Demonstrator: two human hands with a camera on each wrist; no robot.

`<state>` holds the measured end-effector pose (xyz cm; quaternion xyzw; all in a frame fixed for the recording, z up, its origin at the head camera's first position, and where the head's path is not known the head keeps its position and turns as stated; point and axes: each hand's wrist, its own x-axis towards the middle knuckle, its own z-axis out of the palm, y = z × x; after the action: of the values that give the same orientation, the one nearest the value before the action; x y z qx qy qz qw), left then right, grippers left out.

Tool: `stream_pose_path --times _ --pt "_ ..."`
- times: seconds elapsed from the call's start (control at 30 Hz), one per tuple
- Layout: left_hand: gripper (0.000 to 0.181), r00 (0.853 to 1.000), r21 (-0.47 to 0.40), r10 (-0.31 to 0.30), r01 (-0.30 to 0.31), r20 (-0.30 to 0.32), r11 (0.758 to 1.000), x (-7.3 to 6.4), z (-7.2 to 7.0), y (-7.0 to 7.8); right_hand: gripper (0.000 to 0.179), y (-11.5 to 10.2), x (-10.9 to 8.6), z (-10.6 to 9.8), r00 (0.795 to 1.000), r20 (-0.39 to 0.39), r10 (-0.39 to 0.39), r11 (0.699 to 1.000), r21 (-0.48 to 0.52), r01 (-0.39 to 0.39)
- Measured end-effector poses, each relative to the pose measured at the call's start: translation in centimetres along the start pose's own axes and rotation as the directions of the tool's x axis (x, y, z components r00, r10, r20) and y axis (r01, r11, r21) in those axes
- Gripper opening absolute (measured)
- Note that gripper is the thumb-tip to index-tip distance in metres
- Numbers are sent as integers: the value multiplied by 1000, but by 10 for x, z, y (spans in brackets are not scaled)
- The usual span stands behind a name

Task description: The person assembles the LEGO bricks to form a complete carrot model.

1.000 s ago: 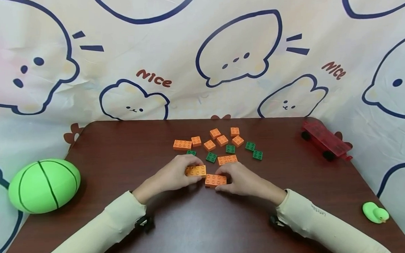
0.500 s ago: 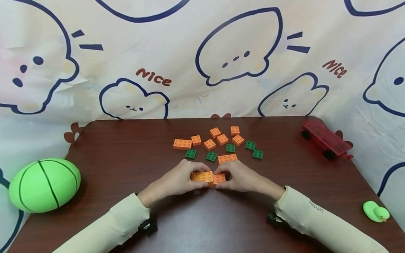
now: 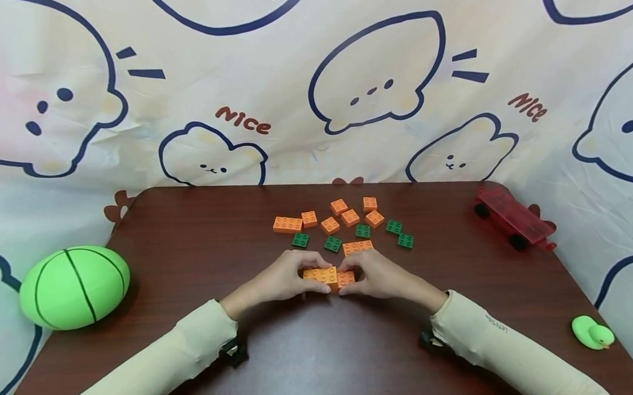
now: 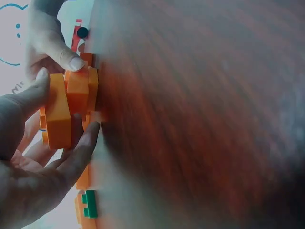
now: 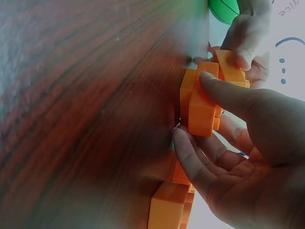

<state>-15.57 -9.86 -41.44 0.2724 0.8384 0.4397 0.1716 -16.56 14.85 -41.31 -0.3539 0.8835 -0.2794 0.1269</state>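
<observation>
Now | left hand [image 3: 284, 276] — curled round yellow-orange brick [image 3: 318, 274] | right hand [image 3: 379, 275] — pinching darker orange brick [image 3: 346, 278] close by

A cream-white printed backdrop [image 3: 284, 75] hangs behind and along both sides of a wood-grain table [image 3: 191, 250], lightly creased at the left; navy-outlined cartoon animals [image 3: 377, 71] cover it, with red-brown "Nice" lettering [image 3: 243, 120] twice and brown flowers [image 3: 119, 207] low by the table's edge; the dark reddish-brown top has rounded far corners; pale light [image 3: 328, 344] leaves a soft sheen on its near middle.
</observation>
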Motion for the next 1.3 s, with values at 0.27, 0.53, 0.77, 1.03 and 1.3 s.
stream_pose_path --times 0.27,0.53,0.77,1.03,1.3 --pt "22 1000 -95 0 1 7 996 3 5 2 22 3 -1 1 1000 8 3 1000 21 -4" --pt "24 1000 -77 -29 29 9 997 4 4 4 19 2 1 -2 1000 27 3 999 41 -4" --pt "23 1000 -52 -25 24 -11 998 5 3 6 19 2 1 -1 1000 24 3 999 45 -4" --pt "23 999 -44 -42 42 -10 998 3 5 10 20 3 1 -2 1000 16 -17 999 44 16" --pt "18 999 -44 34 -35 -15 998 5 6 5 20 2 1 -2 1000 9 -28 998 55 27"
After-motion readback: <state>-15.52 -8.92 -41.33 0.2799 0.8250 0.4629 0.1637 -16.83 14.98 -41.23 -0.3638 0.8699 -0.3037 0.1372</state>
